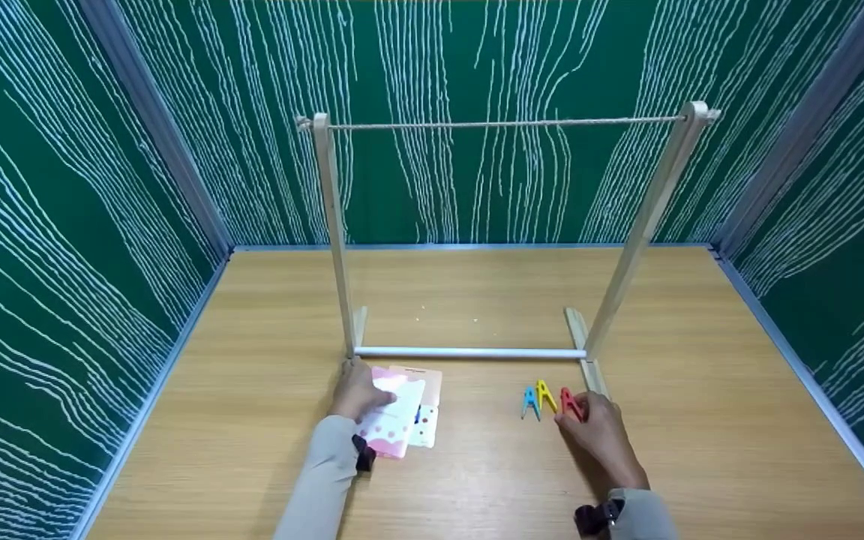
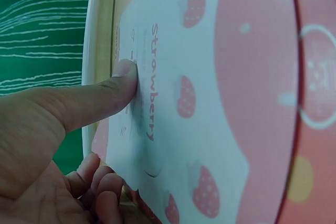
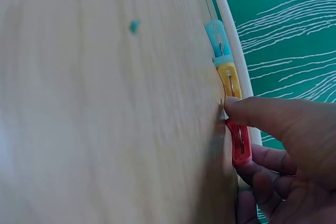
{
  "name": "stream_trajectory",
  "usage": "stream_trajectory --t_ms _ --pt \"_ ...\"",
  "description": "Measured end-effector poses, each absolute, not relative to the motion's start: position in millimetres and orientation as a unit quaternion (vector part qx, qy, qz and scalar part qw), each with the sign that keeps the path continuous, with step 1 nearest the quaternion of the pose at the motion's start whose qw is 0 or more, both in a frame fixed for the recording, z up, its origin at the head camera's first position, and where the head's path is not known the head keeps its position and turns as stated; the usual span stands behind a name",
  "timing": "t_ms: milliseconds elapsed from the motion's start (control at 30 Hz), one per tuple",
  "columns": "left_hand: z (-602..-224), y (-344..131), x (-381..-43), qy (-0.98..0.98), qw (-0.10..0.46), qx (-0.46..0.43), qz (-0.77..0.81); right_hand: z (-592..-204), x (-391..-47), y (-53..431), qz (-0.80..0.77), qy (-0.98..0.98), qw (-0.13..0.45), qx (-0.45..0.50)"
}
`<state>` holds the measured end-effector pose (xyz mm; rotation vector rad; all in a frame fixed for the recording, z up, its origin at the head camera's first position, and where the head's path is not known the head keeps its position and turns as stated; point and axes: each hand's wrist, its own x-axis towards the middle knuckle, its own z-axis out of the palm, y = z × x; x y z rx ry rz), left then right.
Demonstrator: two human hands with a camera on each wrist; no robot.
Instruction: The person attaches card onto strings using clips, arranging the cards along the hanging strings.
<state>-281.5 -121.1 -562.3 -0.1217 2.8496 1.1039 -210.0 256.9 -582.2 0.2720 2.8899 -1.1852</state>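
Item, one strawberry card: flat, thin sheet, pink and white with a scalloped border, printed strawberries and the word "Strawberry"; from my remote seat I see it lying near the left foot of the stand, over the underlying cards, peach and dotted white, whose number I cannot tell.

Item, three clothespins, smooth and plastic-looking, narrow and forked: blue clothespin, yellow clothespin, red clothespin, in a loose row near the right foot. The left wrist view does not show me these.

Item, one stand: pale wooden uprights with rounded tops; a twisted rope strung between them, knotted at the ends; a smooth white rod low across the base.

Item, surface: light wood grain, bounded by green panels streaked with ragged white lines.

Position of fingers: the left hand grips the strawberry card at its left edge, thumb flat on the printed face, other fingers curled at the margin. The right hand pinches the red clothespin, thumb at one end and fingers at the other, thumb tip just beside the yellow clothespin; the blue clothespin lies farthest from the fingers.
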Motion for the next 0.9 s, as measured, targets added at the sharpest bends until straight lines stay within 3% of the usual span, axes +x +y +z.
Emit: stream_trajectory --t_ms 633,900 --pt "-553 -128 -284 0.898 0.12 -0.049 0.421 -566 -206 260 -0.433 0.893 0.039 0.116" --pt "-546 -133 -285 0.878 0.126 -0.027 0.461 -560 -204 265 -0.446 0.886 0.038 0.118"
